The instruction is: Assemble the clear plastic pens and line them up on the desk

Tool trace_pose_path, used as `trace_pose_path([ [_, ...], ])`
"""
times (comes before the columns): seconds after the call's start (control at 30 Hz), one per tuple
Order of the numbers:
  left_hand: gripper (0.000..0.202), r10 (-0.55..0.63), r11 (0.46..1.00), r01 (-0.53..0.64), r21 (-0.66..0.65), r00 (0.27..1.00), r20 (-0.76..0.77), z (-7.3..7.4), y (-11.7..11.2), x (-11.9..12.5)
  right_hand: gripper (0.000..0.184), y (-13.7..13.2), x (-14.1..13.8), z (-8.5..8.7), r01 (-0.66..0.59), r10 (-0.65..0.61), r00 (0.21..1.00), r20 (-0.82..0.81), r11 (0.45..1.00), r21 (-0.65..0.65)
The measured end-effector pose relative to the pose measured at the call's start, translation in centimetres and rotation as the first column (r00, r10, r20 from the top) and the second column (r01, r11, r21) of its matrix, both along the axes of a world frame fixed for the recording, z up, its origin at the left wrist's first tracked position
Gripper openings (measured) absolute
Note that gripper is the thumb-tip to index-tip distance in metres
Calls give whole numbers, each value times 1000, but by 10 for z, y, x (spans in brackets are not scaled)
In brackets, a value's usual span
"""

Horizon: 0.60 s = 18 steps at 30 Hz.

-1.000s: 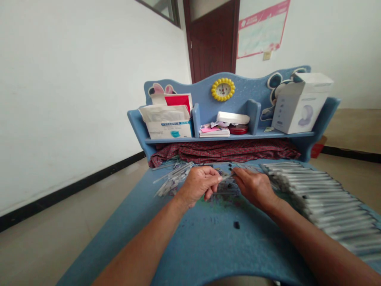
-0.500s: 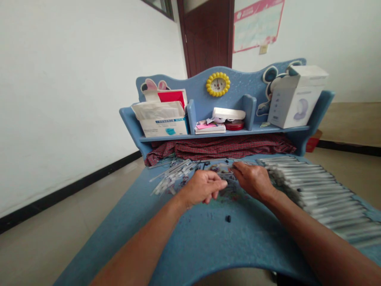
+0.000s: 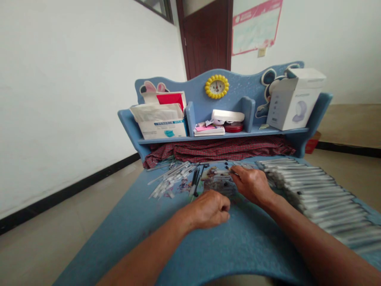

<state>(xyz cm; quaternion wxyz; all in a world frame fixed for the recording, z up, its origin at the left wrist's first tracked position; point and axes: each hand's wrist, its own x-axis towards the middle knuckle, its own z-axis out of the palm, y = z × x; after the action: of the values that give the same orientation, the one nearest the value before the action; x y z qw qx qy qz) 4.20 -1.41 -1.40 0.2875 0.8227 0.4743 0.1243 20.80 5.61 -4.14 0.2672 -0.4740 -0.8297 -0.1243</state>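
My left hand (image 3: 212,209) rests on the blue desk (image 3: 178,246) near its middle, fingers curled into a fist; whatever is inside is hidden. My right hand (image 3: 252,182) lies a little further back, its fingertips pinched on a thin pen-like piece (image 3: 228,171) over a printed picture on the desktop. Two black pens (image 3: 195,182) lie just left of that picture. A loose heap of clear-sleeved pens (image 3: 171,178) spreads out at the back left.
A long row of packed pens (image 3: 315,192) fills the desk's right side. Red checked cloth (image 3: 220,149) lies under the shelf. The shelf holds a mask box (image 3: 162,128), papers, a white carton (image 3: 293,104) and a yellow clock (image 3: 216,86).
My left hand has drawn back toward me from the right hand and closed over the spot where a small black piece lay. The right hand has stayed near the picture.
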Motion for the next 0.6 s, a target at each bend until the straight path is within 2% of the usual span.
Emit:
trace_pose_path([
  [0.1, 8, 208, 966, -175, -188, 962, 177, 5, 9, -12, 28, 0, 0, 0, 2, -2, 1000, -4, 1000, -2],
  [0.2, 12, 378, 921, -302, -247, 846, 376, 13, 17, -26, 26, -2, -1, 1, -15, 15, 1000, -2, 1000, -7],
  [0.3, 16, 414, 910, -330, -250, 729, 546, 18, 20, -34, 26, -2, -1, 1, -23, 23, 1000, 1, 1000, -10],
  [0.43, 19, 423, 904, -339, -263, 608, 671, 22, 21, -35, 28, -2, -1, 0, -23, 24, 1000, 2, 999, -29],
  [0.53, 20, 434, 895, -355, -270, 552, 712, 22, 21, -33, 28, -2, -2, -1, -28, 28, 1000, 7, 999, -41],
  [0.6, 18, 431, 895, -357, -266, 544, 720, 21, 20, -31, 28, -3, -2, -1, -33, 33, 999, 11, 999, -42],
])
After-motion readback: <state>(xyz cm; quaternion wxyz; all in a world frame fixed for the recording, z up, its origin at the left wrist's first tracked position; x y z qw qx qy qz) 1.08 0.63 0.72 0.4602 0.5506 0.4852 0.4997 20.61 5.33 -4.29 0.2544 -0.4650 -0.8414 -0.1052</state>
